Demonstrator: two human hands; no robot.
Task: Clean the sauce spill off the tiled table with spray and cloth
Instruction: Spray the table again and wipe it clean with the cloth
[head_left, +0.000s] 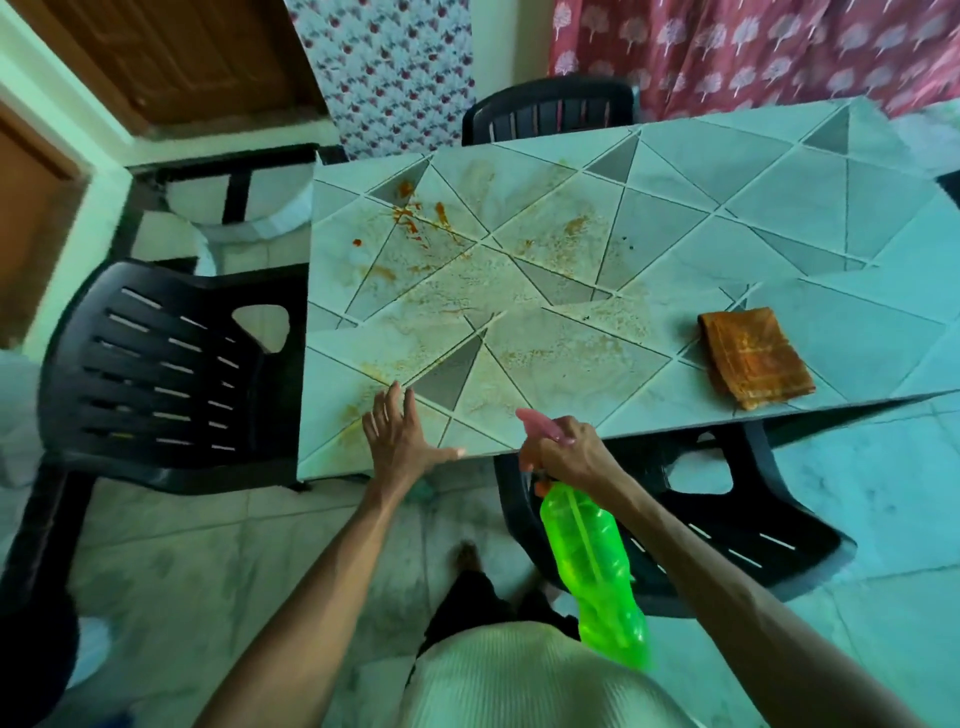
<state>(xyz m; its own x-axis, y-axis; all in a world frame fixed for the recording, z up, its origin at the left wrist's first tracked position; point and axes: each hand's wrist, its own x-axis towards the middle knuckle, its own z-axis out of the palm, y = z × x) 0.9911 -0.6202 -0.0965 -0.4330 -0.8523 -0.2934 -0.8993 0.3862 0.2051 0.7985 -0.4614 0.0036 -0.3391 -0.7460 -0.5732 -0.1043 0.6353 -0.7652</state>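
The tiled table (779, 208) has pale triangular tiles. Orange-red sauce spill (415, 218) lies near its far left corner, with fainter orange smears spread across the left half. A folded orange-brown cloth (753, 356) lies on the table at the right, near the front edge. My left hand (400, 436) rests flat on the table's near edge, fingers straight and spread. My right hand (563, 452) grips the pink trigger head of a bright green spray bottle (597, 577) just off the table's front edge; the nozzle points toward the table and the bottle body hangs down toward me.
Black plastic chairs stand around the table: one at the left (171, 374), one at the far side (550, 111), one under the front edge at the right (727, 519). A wooden door (171, 57) and patterned curtains (753, 47) are behind. The floor is pale tile.
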